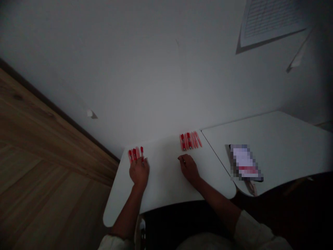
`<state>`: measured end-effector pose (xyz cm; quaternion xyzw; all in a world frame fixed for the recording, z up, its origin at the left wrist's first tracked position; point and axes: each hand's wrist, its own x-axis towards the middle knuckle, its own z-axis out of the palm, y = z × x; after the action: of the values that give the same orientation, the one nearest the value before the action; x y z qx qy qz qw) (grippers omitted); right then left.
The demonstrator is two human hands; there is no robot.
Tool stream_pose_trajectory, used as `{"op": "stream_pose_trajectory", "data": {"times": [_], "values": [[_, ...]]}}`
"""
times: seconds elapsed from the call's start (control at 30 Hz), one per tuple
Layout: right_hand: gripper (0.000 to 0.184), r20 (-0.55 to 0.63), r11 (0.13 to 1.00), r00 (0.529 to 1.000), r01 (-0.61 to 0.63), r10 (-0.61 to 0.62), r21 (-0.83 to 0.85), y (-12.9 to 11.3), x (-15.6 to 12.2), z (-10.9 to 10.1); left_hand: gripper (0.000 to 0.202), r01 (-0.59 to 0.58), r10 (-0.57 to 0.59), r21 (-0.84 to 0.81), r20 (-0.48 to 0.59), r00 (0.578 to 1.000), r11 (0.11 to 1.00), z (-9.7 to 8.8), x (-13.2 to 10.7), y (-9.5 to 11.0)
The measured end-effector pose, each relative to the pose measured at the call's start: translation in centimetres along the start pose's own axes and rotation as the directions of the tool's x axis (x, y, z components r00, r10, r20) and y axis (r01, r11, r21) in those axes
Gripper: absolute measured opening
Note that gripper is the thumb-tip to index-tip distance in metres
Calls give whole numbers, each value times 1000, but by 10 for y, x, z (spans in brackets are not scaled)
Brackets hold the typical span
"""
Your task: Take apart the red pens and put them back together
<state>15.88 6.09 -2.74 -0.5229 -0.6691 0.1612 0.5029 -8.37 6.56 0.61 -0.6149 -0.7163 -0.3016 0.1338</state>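
My left hand is closed around a red pen at the left of the white table. The pen's red end sticks up past my fingers. Just beyond that hand, partly covered by it, lies a row of red and pink pens. A second row of red and pink pens lies side by side by the wall, farther to the right. Below this row, apart from it, my right hand rests with curled fingers. A small dark bit shows at its fingers, too small to make out.
The white table stands against a grey wall, beside a second white table. On that one lies a blurred tablet or phone with a pale cable. A printed sheet hangs on the wall. Wood flooring is at left.
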Motion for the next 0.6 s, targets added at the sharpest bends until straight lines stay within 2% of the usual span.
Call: {"op": "stream_pose_trajectory", "data": {"times": [0.13,0.37,0.6], "values": [[24,4,1000,1000,-10,10,7,2,0,0,35,15,-15,81,7,1000,997,5,4,-6],[23,7,1000,1000,-2,2,0,2,0,0,39,81,-86,121,38,996,989,14,5,-12],[24,25,1000,1000,-1,1,5,0,1,-1,44,90,-94,74,52,994,993,8,4,-6]]}}
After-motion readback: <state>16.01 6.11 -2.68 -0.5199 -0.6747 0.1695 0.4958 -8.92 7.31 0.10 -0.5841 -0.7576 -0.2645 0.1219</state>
